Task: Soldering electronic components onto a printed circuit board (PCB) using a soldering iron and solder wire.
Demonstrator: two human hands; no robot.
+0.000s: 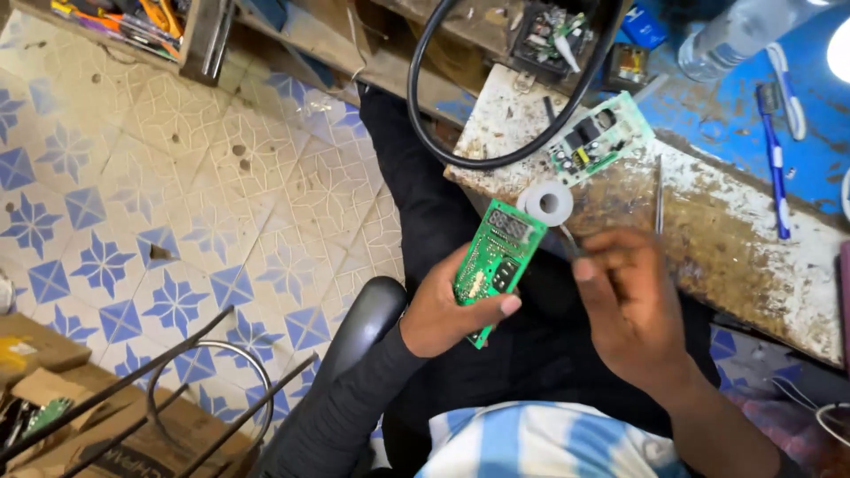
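Surroundings: a worn workbench (753,257) with a chipped white and brown top and a blue painted rear area fills the upper right; a patterned blue and cream tile floor (177,204) lies to the left; a black chair armrest (363,323) stands just beside the left forearm.
Bench items: a second green circuit board (598,137) lies flat near the bench corner; a thick black cable (460,155) loops over that corner and partly rings the board; a white roll of solder wire (548,203) sits at the bench edge; a blue pen (775,159) lies on the blue area; a clear plastic bottle (739,31) lies at the top right.
Obstructions: the solder roll sits directly behind the held board's upper end; the right hand covers part of the bench edge.
Materials: the held circuit board (496,261) is a flat, narrow green rectangle with a dark display block near its upper end and small components along its face; the bench surface is rough and flaking.
Left hand: the left hand (452,310) grasps the held circuit board at its lower half, thumb pressed across the face, fingers behind; the board tilts up to the right.
Right hand: the right hand (633,305) hovers just beside the board's right edge, fingers curled loosely; blur hides whether it pinches anything.
Board position: above the person's lap, in front of the bench edge, between both hands.
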